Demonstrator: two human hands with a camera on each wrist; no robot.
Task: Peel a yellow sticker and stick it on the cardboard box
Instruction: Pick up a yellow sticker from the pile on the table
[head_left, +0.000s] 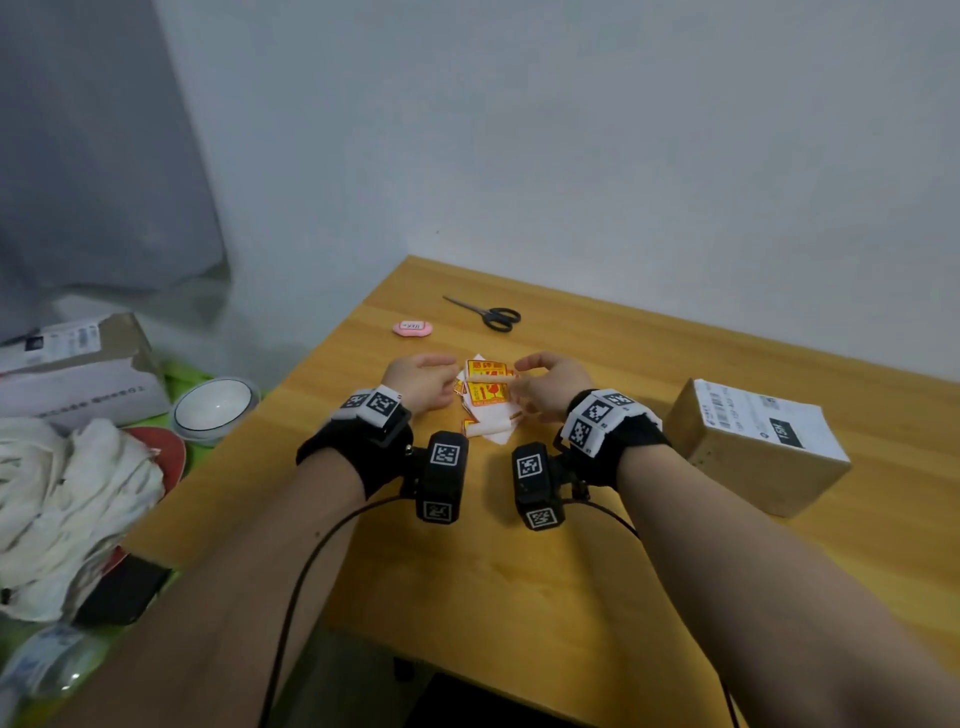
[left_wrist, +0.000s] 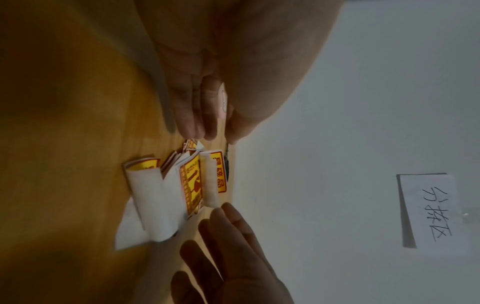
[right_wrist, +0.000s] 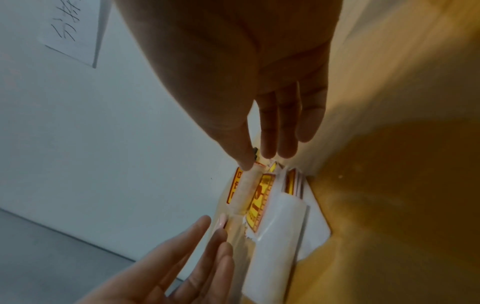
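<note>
Wall note (left_wrist: 428, 209) only in wrist views

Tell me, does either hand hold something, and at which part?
Nothing is gripped. The right hand touches one end of a curled sticker; the left hand, fingers straight, is at the other end.

wooden table (head_left: 571, 571): scissors (head_left: 488, 313) and pink tag (head_left: 412, 328) near far-left corner; yellow sticker pile (head_left: 485, 395) on white backing, middle toward the left edge; cardboard box (head_left: 753, 447) near right edge.
</note>
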